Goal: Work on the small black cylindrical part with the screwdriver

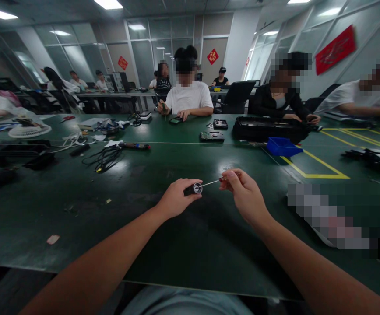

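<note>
Fingers [232, 177] hover over a green table [94, 210] beneath ceiling lights [108, 4].

Office-style workshop: green worktable [137, 192], exposed circuit board [211, 137], black chair [239, 97], glass partitions [147, 57].

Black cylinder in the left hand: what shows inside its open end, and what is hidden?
A rod in the right hand reaches the cylinder at its open end; pale detail within is too small to name. Its depths are hidden; the left hand covers part of it.
</note>
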A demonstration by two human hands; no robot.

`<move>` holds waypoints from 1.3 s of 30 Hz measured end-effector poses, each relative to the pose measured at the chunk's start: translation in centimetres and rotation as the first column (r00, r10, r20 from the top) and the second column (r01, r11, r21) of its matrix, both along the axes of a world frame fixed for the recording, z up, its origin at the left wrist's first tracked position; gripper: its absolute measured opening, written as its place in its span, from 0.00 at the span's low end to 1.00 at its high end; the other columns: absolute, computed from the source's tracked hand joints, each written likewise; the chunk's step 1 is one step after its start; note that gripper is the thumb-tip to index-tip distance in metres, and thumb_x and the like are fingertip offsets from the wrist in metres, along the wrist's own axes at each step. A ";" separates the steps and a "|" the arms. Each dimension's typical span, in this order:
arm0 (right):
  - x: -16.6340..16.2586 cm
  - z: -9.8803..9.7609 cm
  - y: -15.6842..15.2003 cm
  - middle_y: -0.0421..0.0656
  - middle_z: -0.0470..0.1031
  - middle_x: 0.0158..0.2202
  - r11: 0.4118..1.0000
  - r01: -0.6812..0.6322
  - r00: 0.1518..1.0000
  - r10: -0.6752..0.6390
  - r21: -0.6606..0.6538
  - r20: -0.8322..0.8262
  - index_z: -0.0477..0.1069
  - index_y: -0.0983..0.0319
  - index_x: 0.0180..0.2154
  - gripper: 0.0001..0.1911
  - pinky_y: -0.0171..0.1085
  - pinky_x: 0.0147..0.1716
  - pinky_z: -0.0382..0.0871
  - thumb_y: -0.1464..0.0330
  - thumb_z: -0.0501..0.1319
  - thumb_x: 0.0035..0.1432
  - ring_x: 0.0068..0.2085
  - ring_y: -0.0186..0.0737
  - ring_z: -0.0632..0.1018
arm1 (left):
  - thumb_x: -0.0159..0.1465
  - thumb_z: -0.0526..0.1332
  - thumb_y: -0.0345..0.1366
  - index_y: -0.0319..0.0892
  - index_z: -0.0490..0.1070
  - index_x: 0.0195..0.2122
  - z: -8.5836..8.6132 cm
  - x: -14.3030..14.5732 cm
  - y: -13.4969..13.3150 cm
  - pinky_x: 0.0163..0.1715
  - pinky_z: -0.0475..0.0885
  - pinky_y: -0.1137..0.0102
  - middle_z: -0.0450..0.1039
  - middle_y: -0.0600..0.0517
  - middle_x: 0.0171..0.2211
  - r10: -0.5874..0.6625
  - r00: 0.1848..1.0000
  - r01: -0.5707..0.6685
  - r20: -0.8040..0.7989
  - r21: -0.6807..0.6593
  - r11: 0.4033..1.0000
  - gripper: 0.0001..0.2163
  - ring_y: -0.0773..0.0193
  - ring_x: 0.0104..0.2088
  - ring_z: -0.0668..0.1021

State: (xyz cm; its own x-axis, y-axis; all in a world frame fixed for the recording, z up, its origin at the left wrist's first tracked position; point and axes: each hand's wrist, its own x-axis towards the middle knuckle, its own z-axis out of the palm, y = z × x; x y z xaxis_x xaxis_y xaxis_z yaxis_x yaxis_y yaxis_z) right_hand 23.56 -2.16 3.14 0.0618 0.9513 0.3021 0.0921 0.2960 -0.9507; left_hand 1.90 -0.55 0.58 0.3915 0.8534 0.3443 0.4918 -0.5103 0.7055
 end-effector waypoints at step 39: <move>0.1 0.8 -1.4 0.41 0.73 0.27 0.965 -0.214 0.921 0.149 0.148 0.360 0.75 0.57 0.36 0.19 0.40 0.33 0.67 0.56 0.50 0.70 0.30 0.40 0.75 | 0.62 0.68 0.34 0.48 0.74 0.53 -0.5 -0.3 0.5 0.54 0.70 0.58 0.77 0.50 0.49 0.028 1.000 -0.028 -0.010 0.012 1.000 0.17 0.56 0.50 0.77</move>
State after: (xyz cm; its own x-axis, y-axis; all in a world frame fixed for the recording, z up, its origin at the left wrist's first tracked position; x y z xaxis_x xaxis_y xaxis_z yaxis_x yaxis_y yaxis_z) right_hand 23.69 -3.53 3.96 -0.2454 0.8632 0.4411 0.3310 0.5023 -0.7988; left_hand 1.58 -0.10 0.05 0.3713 0.8600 0.3501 0.5132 -0.5043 0.6945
